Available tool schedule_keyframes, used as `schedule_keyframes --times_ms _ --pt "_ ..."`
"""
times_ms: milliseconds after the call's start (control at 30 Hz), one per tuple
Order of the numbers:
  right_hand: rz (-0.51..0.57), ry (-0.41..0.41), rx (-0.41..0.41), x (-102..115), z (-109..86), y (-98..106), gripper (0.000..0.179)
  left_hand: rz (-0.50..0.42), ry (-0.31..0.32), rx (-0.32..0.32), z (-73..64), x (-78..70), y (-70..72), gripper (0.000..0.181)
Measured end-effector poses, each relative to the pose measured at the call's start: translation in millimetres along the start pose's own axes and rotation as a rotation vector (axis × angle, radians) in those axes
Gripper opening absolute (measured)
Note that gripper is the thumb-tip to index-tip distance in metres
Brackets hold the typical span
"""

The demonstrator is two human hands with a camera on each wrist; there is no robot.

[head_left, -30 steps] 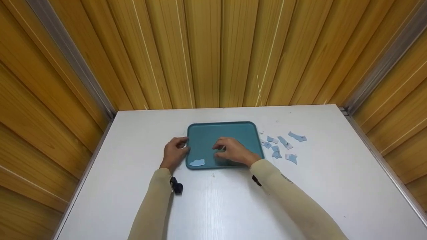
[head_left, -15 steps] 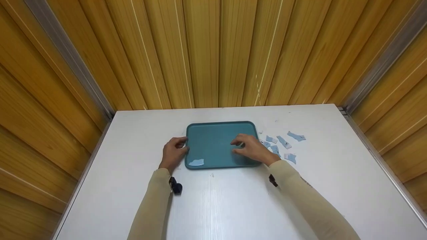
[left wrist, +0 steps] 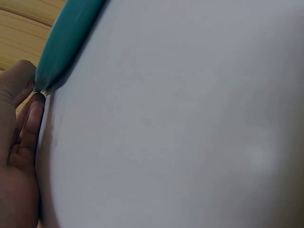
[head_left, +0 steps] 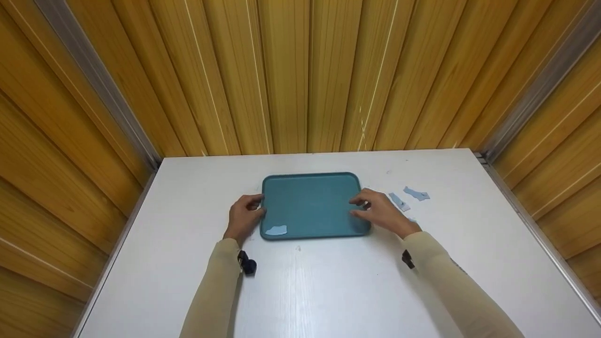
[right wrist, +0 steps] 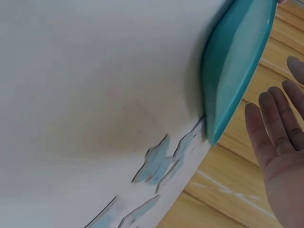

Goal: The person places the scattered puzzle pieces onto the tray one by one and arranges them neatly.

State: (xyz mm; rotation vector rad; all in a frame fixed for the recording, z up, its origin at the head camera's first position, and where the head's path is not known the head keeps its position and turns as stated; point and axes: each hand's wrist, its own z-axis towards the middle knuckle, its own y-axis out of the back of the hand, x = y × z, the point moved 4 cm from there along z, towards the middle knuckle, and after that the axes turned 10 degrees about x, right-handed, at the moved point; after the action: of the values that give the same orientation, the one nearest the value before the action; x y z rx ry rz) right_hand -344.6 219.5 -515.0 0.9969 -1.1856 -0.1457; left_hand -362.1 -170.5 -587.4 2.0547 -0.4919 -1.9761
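Note:
The teal tray (head_left: 310, 202) lies flat on the white table. My left hand (head_left: 242, 218) holds the tray's left rim; in the left wrist view, thumb and fingertips meet at the edge of the tray (left wrist: 66, 42). A light-blue flat piece with a jagged edge (head_left: 276, 230) sits in the tray's near left corner. Over the tray's right rim is my right hand (head_left: 381, 213), thumb and fingers apart with nothing between them. The right wrist view has this hand (right wrist: 280, 137) above the table, with relaxed fingers, beside the tray (right wrist: 237, 61).
Several light-blue irregular flat pieces (right wrist: 154, 164) lie on the table right of the tray, some hidden by the right hand in the head view. Two show past it, a narrow piece (head_left: 399, 202) and a longer piece (head_left: 417, 193). A wood-patterned wall (head_left: 281, 84) rises behind the table.
My right hand has moved right from over the tray's middle to its right rim and now covers several loose pieces. My left hand stays at the left rim.

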Motion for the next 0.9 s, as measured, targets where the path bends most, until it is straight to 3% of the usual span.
schedule_keyframes --times_ms 300,500,700,900 --pt "-0.011 -0.088 -0.044 -21 -25.0 18 0.029 -0.003 -0.021 -0.002 -2.1 -2.7 1.1 0.040" --pt "-0.014 -0.091 -0.054 -32 -39.6 29 0.028 0.013 -0.031 -0.005 -0.4 -0.6 0.6 0.040" --pt "-0.037 -0.159 -0.072 -41 -51.2 37 0.029 0.007 -0.033 -0.010 0.8 -1.0 0.2 0.040" --pt "-0.044 -0.169 -0.090 -46 -61.1 43 0.029 0.003 -0.022 -0.009 0.0 -1.2 0.3 0.040"
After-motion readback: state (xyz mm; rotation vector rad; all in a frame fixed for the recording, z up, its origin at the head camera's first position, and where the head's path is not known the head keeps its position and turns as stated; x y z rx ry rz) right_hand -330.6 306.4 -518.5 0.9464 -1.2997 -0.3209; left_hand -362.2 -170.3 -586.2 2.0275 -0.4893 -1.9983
